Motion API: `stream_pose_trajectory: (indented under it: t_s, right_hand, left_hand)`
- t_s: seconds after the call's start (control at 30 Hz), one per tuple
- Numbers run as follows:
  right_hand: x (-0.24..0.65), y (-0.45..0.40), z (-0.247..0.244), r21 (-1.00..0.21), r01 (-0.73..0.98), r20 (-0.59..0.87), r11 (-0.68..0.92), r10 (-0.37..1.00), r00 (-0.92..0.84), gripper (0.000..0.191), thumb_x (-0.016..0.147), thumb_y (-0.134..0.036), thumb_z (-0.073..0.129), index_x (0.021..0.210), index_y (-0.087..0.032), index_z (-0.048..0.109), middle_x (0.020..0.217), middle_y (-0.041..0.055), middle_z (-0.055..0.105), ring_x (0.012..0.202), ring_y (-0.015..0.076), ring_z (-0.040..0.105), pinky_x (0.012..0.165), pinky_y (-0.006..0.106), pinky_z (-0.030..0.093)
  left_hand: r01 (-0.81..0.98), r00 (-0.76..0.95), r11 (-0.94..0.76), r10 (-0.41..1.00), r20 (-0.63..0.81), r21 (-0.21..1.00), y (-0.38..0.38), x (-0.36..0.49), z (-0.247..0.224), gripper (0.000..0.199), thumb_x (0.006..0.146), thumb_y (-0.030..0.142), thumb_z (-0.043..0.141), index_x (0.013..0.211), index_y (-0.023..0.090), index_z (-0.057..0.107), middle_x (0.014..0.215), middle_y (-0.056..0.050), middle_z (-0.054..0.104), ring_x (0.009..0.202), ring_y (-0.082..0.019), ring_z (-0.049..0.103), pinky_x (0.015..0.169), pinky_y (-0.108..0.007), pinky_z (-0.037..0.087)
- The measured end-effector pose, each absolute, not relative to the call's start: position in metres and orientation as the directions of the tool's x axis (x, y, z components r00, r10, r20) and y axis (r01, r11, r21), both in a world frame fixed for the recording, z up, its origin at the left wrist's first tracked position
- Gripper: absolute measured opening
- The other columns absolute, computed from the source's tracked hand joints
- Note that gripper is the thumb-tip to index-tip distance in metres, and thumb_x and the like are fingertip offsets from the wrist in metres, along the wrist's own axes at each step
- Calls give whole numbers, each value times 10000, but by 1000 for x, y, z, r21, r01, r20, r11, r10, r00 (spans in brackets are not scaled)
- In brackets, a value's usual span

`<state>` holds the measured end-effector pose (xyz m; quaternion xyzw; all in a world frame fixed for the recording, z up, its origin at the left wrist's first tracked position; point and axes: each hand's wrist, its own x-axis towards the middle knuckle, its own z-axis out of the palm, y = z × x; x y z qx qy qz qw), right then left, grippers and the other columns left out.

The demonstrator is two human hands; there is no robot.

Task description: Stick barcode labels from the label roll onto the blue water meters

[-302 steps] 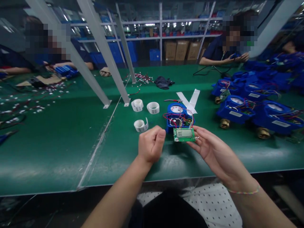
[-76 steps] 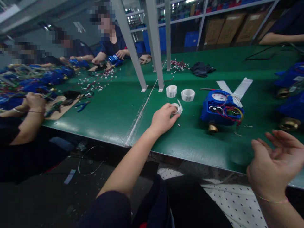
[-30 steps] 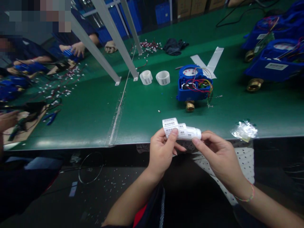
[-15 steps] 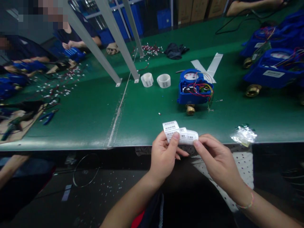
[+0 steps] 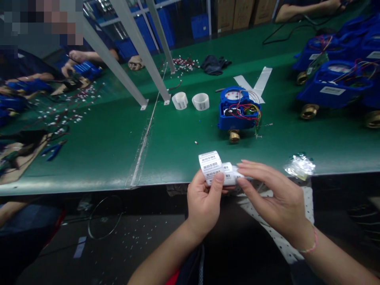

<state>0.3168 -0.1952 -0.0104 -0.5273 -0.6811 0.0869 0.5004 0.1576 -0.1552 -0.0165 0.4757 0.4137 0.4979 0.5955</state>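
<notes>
A strip of white barcode labels (image 5: 211, 166) is held near the front edge of the green table. My left hand (image 5: 206, 202) grips it, thumb on top and fingers beneath. My right hand (image 5: 271, 196) is at the strip's right end, its thumb and fingers around that end. Beyond the hands a blue meter (image 5: 237, 113) with loose coloured wires and a brass fitting stands on the table. Two label rolls, one (image 5: 180, 101) left of the other (image 5: 201, 101), stand to the left of the meter.
More blue meters (image 5: 332, 89) stand at the right. A clear plastic bag (image 5: 300, 166) lies near the front edge. Grey posts (image 5: 145, 51) rise at the left. Dark cloth (image 5: 214, 65), white strips (image 5: 263, 81) and pliers (image 5: 54, 150) lie on the table. Other people sit at the left and far side.
The fingers of my right hand have lifted and spread over the strip's right end. More of the strip's left part shows, curling up from my left hand. The whole view has shifted slightly.
</notes>
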Motion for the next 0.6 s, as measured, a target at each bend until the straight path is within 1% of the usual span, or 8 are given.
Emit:
stream_pose_trajectory:
  t_s: [0.1,0.17,0.3,0.37,0.43,0.5,0.53,0.6]
  right_hand:
    - [318,-199,-13,-637,660,583,398,809,75,263,912,-120,737,1157,-211,710,1166,33,756,1095,180,715,1021,309,552]
    - [319,-201,-14,-582,709,605,398,794,51,284,905,-121,749,1171,-213,708,1156,24,764,1050,167,731,990,278,561]
    - [326,-201,-19,-329,831,699,448,708,-105,418,875,-107,782,1271,-185,672,1178,33,767,993,158,752,978,236,558]
    - [329,-200,-22,-224,852,714,473,675,-187,501,856,-93,792,1330,-154,643,1258,70,735,1073,190,738,1005,262,555]
    - [332,-199,-22,-177,851,718,495,656,-232,552,831,-66,798,1353,-146,634,1359,106,674,1206,247,684,1026,322,554]
    - [330,-199,-21,-199,838,729,507,648,-220,557,815,-33,791,1337,-169,653,1398,110,647,1283,286,632,1034,376,553]
    - [328,-199,-20,-246,825,736,509,652,-182,532,814,-24,785,1308,-186,672,1376,100,665,1281,288,633,1038,392,551]
    - [323,-198,-15,-433,765,716,476,698,-29,403,838,-45,771,1197,-222,720,1262,66,729,1204,259,678,1043,395,547]
  left_hand:
    - [-194,163,41,986,-9,980,-158,158,-16,224,966,382,671,1077,191,711,900,-35,778,690,-126,742,644,-186,616]
    - [-195,163,41,987,-9,980,-159,158,-16,217,969,378,667,1072,192,711,924,-41,783,706,-128,746,651,-186,616]
    - [-203,164,64,986,-31,977,-159,159,-14,226,972,384,660,1076,188,702,961,-49,784,722,-134,750,647,-194,617]
    - [-193,166,66,986,-33,979,-158,159,-14,226,978,384,651,1079,187,698,978,-50,783,736,-129,749,649,-184,611]
    - [-182,183,60,983,-27,981,-158,159,-14,223,983,380,644,1094,192,692,999,-49,780,759,-123,750,672,-179,609]
    - [-183,231,48,973,-4,982,-158,157,-15,235,984,373,644,1140,200,675,1061,-56,774,832,-140,759,738,-208,622]
    - [-183,261,34,965,15,983,-159,156,-16,251,982,367,647,1172,203,662,1108,-66,766,890,-158,761,788,-235,628]
    - [-154,310,-3,949,51,988,-161,154,-18,298,973,341,659,1237,206,633,1200,-91,742,1013,-199,749,889,-294,623]
